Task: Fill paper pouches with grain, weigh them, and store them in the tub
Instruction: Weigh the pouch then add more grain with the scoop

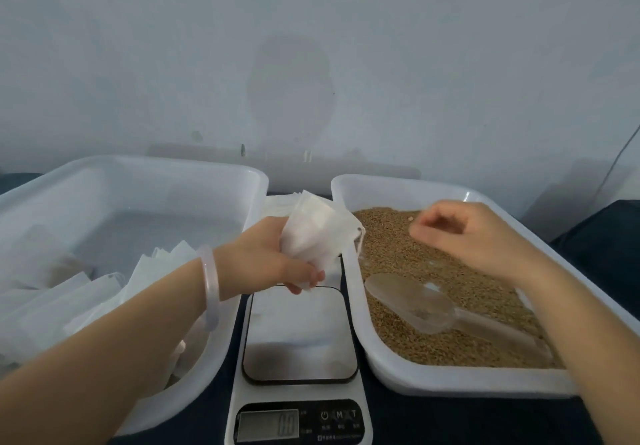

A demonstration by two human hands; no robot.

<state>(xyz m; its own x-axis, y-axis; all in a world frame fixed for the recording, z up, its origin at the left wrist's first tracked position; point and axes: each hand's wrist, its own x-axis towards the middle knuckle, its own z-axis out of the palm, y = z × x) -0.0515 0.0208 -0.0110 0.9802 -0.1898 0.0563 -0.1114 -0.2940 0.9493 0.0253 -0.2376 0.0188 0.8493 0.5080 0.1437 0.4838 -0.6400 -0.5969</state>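
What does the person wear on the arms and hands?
The left hand and right hand are bare, without gloves; no sleeves show on the forearms. A smooth, pale, translucent bangle circles the left wrist; the right wrist has nothing.

Two bare forearms (pixel 104 340), one smooth, rounded, milky translucent bangle (pixel 210 289) circling the wrist just behind the left hand (pixel 273 254)

A: Plain wall (pixel 138 46) filling the top half, pale grey-blue, in dim, even light.
B: Faint darker round stain (pixel 291 84) dead centre, a few small marks below it.
A: Thin cable (pixel 620 157) slanting down far right, dark blue surface (pixel 450 424) underneath.
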